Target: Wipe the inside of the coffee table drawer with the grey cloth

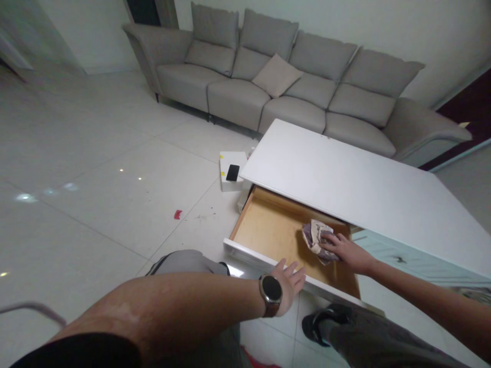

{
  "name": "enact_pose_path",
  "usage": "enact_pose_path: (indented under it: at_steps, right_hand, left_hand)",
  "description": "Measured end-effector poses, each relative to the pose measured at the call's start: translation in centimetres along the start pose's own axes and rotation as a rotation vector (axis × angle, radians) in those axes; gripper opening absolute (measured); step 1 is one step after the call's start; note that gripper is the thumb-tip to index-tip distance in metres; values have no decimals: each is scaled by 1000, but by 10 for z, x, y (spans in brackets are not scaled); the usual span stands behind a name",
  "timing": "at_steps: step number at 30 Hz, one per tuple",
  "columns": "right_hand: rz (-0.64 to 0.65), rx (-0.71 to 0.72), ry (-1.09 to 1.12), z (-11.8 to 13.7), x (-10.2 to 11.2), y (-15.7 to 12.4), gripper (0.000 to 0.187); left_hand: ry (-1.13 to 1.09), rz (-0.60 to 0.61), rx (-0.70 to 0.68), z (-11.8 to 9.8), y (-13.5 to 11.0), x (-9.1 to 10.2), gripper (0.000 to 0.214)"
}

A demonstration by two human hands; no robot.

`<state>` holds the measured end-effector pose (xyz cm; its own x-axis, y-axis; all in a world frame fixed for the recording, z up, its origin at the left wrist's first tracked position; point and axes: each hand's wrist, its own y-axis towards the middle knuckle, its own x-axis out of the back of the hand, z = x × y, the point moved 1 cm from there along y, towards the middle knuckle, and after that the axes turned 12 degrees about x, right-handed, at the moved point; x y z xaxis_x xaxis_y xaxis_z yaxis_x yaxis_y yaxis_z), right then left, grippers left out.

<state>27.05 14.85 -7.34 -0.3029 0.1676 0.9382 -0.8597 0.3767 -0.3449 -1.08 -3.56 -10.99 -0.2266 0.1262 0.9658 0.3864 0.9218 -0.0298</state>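
A white low table [356, 184] has its wooden drawer [268, 230] pulled out toward me. Inside the drawer lies a crumpled patterned cloth [313, 236]. My right hand [347, 251] presses down on that cloth, fingers laid over it and slightly curled. My left hand [289, 281], with a brown-strapped watch [270, 292] on the wrist, rests on the drawer's white front edge [245, 253] with the fingers stretched out and nothing in them.
A grey sofa [276, 76] with a beige cushion [276, 75] stands behind the table. A white box [230, 181] carrying a black phone [232, 173] sits on the tiled floor by the table's left corner. A small red scrap [177, 214] lies on the tiles. My black shoe [320, 322] is below the drawer.
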Motion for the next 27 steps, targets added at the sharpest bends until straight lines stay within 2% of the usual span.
enact_pose_path:
  at_steps: [3,6,9,11,15,19,24,27]
  right_hand:
    - [27,-147,38,2,-40,23,74]
    - [62,-268,84,11,-77,47,74]
    - [15,-360,68,17,-88,70,76]
    - [-5,-365,69,17,-82,85,76]
    - [4,-288,94,21,-52,128,76]
    - [-36,-186,121,45,-22,196,73]
    - [-91,-130,160,80,7,279,69]
    - [-83,-121,158,85,14,296,63]
  left_hand:
    - [17,164,-17,-5,5,4,58]
    - [7,186,66,-6,9,16,54]
    - [-2,217,31,-5,10,28,50]
    - [18,229,19,-6,10,31,49]
    - [77,231,60,-9,10,27,51]
    - [88,210,39,-10,8,24,49]
    - [108,221,4,-5,5,32,46]
    - [114,232,-25,-2,3,39,48]
